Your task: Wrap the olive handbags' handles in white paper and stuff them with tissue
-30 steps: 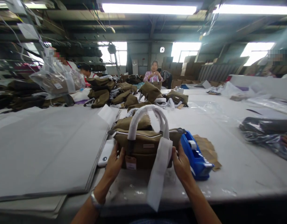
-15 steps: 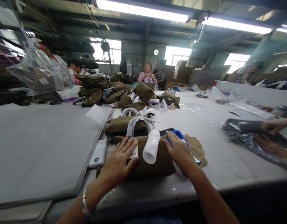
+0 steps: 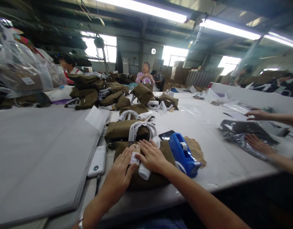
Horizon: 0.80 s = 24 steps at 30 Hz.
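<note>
Both hands, left hand (image 3: 120, 175) and right hand (image 3: 152, 157), press flat on the olive bag (image 3: 146, 178) beside a blue tape dispenser (image 3: 183, 156).

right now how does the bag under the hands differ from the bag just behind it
The near bag lies flat with both hands, left hand and right hand, pressing on it; the far bag sits untouched. The near bag's wrapped handle is folded down onto it; the far bag's handle arches over its top. Both are olive-brown fabric.

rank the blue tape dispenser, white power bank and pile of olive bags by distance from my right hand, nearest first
From the right hand:
1. blue tape dispenser, just to its right.
2. white power bank, to the left, beyond the left hand.
3. pile of olive bags, far back left on the table.
</note>
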{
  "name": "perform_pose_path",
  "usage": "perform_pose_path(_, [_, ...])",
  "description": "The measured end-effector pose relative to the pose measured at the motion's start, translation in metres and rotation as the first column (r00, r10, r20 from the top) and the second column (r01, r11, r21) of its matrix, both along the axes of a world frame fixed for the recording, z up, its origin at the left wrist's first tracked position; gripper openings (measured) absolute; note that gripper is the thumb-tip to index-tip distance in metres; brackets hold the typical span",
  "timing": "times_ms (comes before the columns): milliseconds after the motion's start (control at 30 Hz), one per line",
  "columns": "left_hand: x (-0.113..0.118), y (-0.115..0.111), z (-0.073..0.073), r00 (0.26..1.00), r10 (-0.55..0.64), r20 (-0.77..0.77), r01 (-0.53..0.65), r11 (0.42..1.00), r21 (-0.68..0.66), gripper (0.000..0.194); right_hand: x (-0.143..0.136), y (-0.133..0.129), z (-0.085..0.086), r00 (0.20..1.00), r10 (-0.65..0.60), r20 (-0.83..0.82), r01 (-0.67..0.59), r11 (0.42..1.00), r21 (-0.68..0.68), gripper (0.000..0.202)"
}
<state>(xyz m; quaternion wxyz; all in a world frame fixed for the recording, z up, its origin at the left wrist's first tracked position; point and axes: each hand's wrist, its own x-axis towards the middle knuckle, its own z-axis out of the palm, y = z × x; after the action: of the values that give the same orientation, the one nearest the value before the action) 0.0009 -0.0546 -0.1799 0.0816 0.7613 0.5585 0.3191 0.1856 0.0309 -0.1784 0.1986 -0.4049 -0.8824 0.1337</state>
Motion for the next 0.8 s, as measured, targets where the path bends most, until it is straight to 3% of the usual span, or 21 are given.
perform_pose_path(100, [0.000, 0.015, 0.044, 0.999, 0.049, -0.007, -0.048, 0.990, 0.130, 0.060, 0.018, 0.010, 0.037, 0.998, -0.001, -0.060, -0.002, 0.999, -0.039, 0.059])
perform_pose_path(167, [0.004, 0.022, 0.073, 0.998, 0.055, -0.024, -0.046, 0.959, 0.280, 0.059, 0.034, 0.010, 0.069, 0.985, -0.049, -0.168, 0.057, 0.997, 0.044, 0.061])
perform_pose_path(233, [0.012, 0.028, 0.083, 0.994, 0.038, -0.101, 0.001, 0.933, 0.361, 0.059, 0.047, 0.004, 0.087, 0.962, -0.085, -0.259, 0.141, 0.969, 0.203, 0.062])
perform_pose_path(267, [0.016, 0.030, 0.078, 0.987, 0.026, -0.158, 0.033, 0.932, 0.361, 0.059, 0.050, 0.000, 0.086, 0.960, -0.096, -0.263, 0.168, 0.949, 0.266, 0.061])
perform_pose_path(333, [0.026, 0.037, 0.050, 0.954, -0.025, -0.297, 0.105, 0.961, 0.257, 0.059, 0.048, -0.008, 0.065, 0.979, -0.112, -0.172, 0.160, 0.941, 0.299, 0.061])
perform_pose_path(433, [0.035, 0.046, -0.004, 0.918, -0.100, -0.383, 0.130, 0.990, 0.053, 0.054, 0.036, -0.014, 0.017, 0.996, -0.088, 0.011, 0.086, 0.987, 0.137, 0.053])
perform_pose_path(500, [0.036, 0.049, -0.022, 0.912, -0.113, -0.394, 0.122, 0.992, -0.001, 0.053, 0.031, -0.014, -0.001, 0.994, -0.100, 0.034, 0.097, 0.992, 0.075, 0.053])
perform_pose_path(600, [0.027, 0.049, -0.014, 0.907, -0.125, -0.401, 0.135, 0.991, -0.004, 0.054, 0.046, -0.012, 0.005, 0.991, -0.114, -0.072, 0.116, 0.993, 0.032, 0.058])
perform_pose_path(667, [0.013, 0.043, -0.002, 0.937, -0.096, -0.337, 0.110, 0.994, 0.022, 0.055, 0.071, -0.016, 0.018, 0.952, -0.221, -0.212, 0.226, 0.974, 0.000, 0.062])
perform_pose_path(733, [-0.005, 0.033, -0.001, 0.992, 0.038, -0.122, -0.033, 0.999, 0.043, 0.056, 0.098, -0.027, 0.022, 0.861, -0.389, -0.328, 0.378, 0.921, -0.100, 0.067])
perform_pose_path(800, [-0.022, 0.023, -0.015, 0.967, 0.247, 0.068, -0.244, 0.969, -0.043, 0.067, 0.117, -0.042, 0.014, 0.790, -0.497, -0.358, 0.418, 0.865, -0.277, 0.074])
